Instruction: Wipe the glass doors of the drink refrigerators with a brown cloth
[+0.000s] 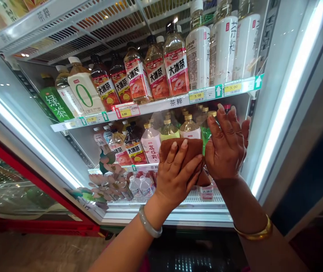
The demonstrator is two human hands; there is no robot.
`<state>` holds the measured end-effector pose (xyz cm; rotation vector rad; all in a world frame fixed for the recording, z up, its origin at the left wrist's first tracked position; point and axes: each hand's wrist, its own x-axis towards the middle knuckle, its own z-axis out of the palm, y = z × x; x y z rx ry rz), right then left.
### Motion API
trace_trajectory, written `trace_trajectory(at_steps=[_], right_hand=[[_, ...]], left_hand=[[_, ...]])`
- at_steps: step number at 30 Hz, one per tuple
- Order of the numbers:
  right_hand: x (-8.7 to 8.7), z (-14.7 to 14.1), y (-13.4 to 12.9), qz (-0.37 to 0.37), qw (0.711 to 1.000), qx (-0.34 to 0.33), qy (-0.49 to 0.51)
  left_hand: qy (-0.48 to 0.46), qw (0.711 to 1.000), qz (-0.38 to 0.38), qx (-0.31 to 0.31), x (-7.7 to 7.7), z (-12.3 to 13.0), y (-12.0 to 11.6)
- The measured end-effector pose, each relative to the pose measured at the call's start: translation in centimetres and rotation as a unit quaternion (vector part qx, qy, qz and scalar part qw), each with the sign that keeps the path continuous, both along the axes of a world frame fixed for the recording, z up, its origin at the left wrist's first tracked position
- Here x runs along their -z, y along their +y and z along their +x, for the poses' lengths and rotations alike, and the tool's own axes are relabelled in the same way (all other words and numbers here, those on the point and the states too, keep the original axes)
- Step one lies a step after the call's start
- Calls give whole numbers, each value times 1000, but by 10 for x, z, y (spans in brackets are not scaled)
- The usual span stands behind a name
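A folded brown cloth [182, 147] is pressed flat against the clear glass door of a lit drinks fridge. My left hand [175, 172], with a pale bangle at the wrist, lies over the cloth and holds it there with fingers spread. Just to its right, my right hand [226, 147] rests against the glass with its fingers stretched upward and nothing in them. A gold bangle circles that wrist. Behind the hands, bottles with gold caps, such as a pink-labelled bottle [151, 143], are partly hidden.
Tea bottles [175, 66] line the upper shelf, above a price strip [175, 102]. Small clear bottles [140, 186] stand low down. A flower decal [109, 177] is on the glass at lower left. A bright light strip [289, 98] runs up the right; a red-framed fridge [36, 175] adjoins on the left.
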<state>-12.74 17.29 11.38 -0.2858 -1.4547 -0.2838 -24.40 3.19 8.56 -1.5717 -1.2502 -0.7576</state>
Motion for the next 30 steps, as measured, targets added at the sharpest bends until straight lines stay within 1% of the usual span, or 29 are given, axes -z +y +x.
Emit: trace_trajectory(at_steps=[1,2,4,6,7,8,9,10,12,14,16,18,20,22,24,25,27,30], right_hand=[[0,0,0,1,1000,1,0],[0,0,-1,1,1000,4,0],[-1,0,-2,-5,1000,13,3],[0,-1,-2,-14,1000,19,2],[0,-1,-3,-18,1000,17,2],[0,-1,-3,-20,1000,14,1],[0,-1,-3,-19,1000,9,2],[0,-1,-3,-13,1000,5,4],[0,0,-2,-3,1000,3,8],[0,0,-2,2,1000,2,5],[-1,0,-3,-2,1000,3,0],[-2,0,-3,1,1000,6,2],[-2,0,-4,-2,1000,10,6],[-2,0,-4,-7,1000,14,7],[-1,1,-3,-15,1000,18,2],[-1,1,-3,-15,1000,20,-1],[0,1,-3,-12,1000,19,-4],[0,0,-3,-8,1000,15,4]], left_hand=[[6,1000,-11,-6,-2,-5,-5],[11,1000,-19,-6,-7,-9,-8],[4,1000,-14,0,-24,-13,-8],[-28,999,22,4,-43,-9,-1],[-47,998,42,3,-50,-4,4],[-60,997,53,4,-54,1,10],[-64,996,57,7,-54,7,15],[-61,997,55,13,-51,13,18],[-43,998,35,23,-36,18,19],[-27,999,6,24,-18,15,10],[-13,999,-30,12,-6,4,-1],[3,999,-46,-1,-6,-8,-11],[9,999,-38,-9,-15,-15,-12],[2,1000,-22,-11,-27,-15,-6],[-5,1000,-15,-8,-32,-8,3],[-6,1000,-15,-5,-32,-4,7],[5,1000,-23,-3,-25,1,10],[37,998,-41,-12,-11,-4,0]])
